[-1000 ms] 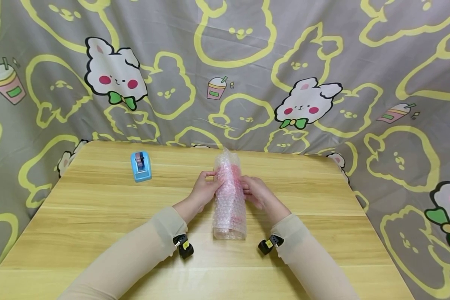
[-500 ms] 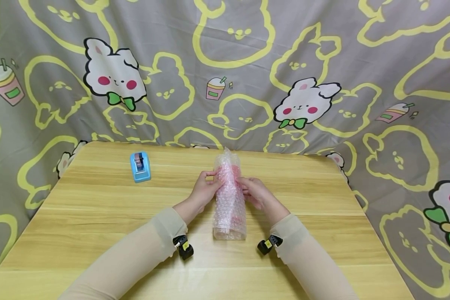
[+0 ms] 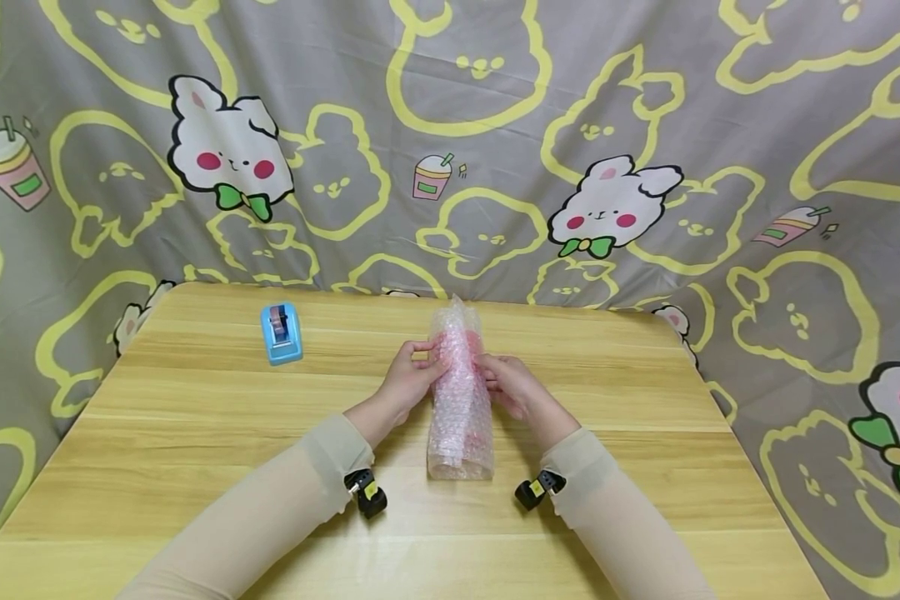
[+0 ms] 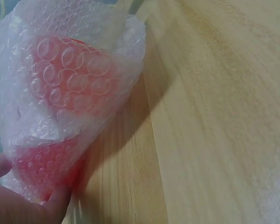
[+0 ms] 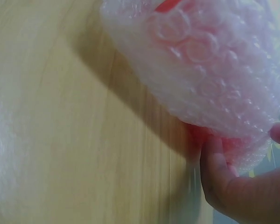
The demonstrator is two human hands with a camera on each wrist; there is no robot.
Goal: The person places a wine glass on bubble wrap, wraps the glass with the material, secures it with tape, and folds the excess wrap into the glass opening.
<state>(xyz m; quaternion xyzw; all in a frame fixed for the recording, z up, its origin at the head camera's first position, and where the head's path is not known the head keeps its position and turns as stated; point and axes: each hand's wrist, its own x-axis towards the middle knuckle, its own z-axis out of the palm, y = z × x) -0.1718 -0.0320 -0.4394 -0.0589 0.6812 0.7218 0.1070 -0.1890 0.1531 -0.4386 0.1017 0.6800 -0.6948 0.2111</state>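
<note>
- In front of you, near the middle of the pale yellow wood-grain table (image 3: 195,458), lies a long, tube-like bundle of clear bubble wrap (image 3: 461,417), its length running away from you.
- Through the wrap you can see a pink-red object (image 4: 74,79); its outline is too blurred by the bubbles to say what it is.
- Your left hand (image 3: 408,379) grasps the left side of the bundle in its farther half, thumb and fingers pinching the wrap.
- Your right hand (image 3: 517,387) grasps the opposite side at about the same height, its thumb on top near the middle and its fingers along the side.
- At the end nearest you, the wrap shows a rounded, rolled edge; at the far end, a crumpled point of it sticks out toward the back of the table.
- A light-blue plastic tape dispenser (image 3: 281,333) sits toward the far left of the table, well apart from your hands.
- You wear beige sleeves (image 3: 270,492), and a small black camera (image 3: 372,502) shows at each wrist.
- Behind the table hangs a grey curtain (image 3: 330,50) printed with yellow outlines, white rabbits and pink cups.
</note>
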